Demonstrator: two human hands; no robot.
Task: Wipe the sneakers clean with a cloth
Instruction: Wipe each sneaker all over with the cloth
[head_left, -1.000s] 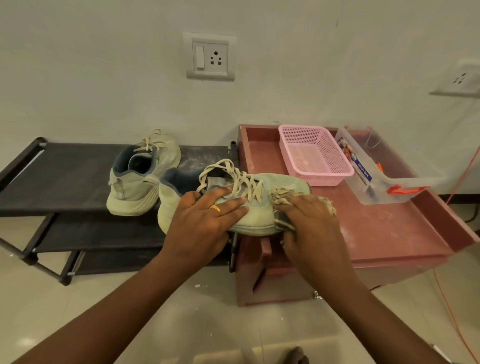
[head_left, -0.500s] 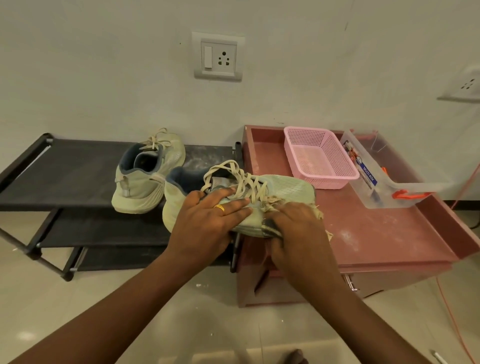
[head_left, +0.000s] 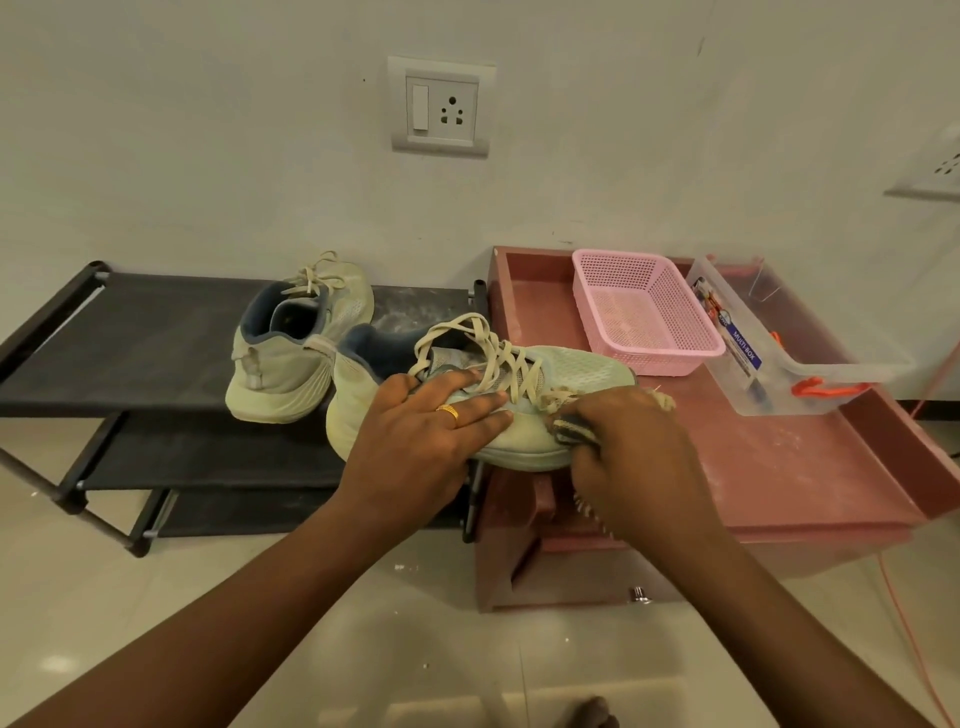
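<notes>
A pale green sneaker (head_left: 576, 370) with cream laces lies across the gap between the black rack and the reddish table, toe pointing right. My left hand (head_left: 426, 441), a gold ring on one finger, presses flat on its near side below the laces. My right hand (head_left: 636, 454) grips a bunched beige and dark cloth (head_left: 569, 426) against the sneaker's side near the toe. The second sneaker (head_left: 291, 358) stands on the rack to the left, heel towards me, untouched.
A black fabric shoe rack (head_left: 130, 338) fills the left. The reddish table (head_left: 810, 467) holds a pink mesh basket (head_left: 644, 312) and a clear plastic box (head_left: 769, 364) with orange clips. A wall socket (head_left: 441, 106) sits above. An orange cord (head_left: 904, 623) hangs at right.
My right hand slid the cloth leftward and down the sneaker's side from the toe towards the laces. My left hand stayed pressed on the sneaker. The camera shifted slightly.
</notes>
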